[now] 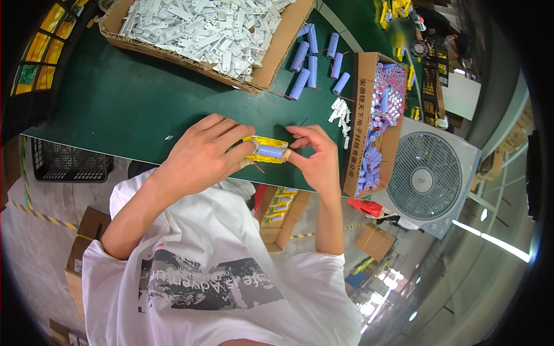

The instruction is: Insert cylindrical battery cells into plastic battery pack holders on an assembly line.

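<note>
Our 2 hands, left [202, 153] and right [314, 155], clamp a blue cell wrapped in yellow tape [268, 150] above the green counter [127, 104]; loose blue cells [314, 60] lie beyond.

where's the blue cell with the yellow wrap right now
In the head view, the blue cell sits mid-frame over the green table's near edge, held between the left hand and right hand.
</note>
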Tool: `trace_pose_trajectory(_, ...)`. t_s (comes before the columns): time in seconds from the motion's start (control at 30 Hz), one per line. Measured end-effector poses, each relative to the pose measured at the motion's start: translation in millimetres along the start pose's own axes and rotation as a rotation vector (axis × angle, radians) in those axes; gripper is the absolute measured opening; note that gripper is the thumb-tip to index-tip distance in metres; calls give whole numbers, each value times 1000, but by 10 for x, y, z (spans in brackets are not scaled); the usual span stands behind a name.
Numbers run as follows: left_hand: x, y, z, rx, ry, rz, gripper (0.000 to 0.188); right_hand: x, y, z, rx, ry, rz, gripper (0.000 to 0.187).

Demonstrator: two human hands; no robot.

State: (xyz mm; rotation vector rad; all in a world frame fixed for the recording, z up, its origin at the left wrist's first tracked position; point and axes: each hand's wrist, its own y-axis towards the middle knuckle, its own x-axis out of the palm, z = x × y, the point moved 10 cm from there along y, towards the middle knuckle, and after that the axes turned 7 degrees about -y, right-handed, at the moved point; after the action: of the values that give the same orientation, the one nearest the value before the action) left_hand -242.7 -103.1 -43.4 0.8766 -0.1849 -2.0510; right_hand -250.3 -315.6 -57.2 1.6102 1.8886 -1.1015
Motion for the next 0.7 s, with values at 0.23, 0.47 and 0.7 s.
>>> trace_pose_trajectory(0.23,20,-95,100,131,93,18,24,206,-60,261,203,379,-69,80)
trace_pose_trajectory(0.47,-32,-184,262,292,163,64,25,278,-242,168,118,583,-146,39)
trace_pose_trajectory(0.7,-72,-158,258,314,132,91,26,290,-246,212,140,629,-148,33)
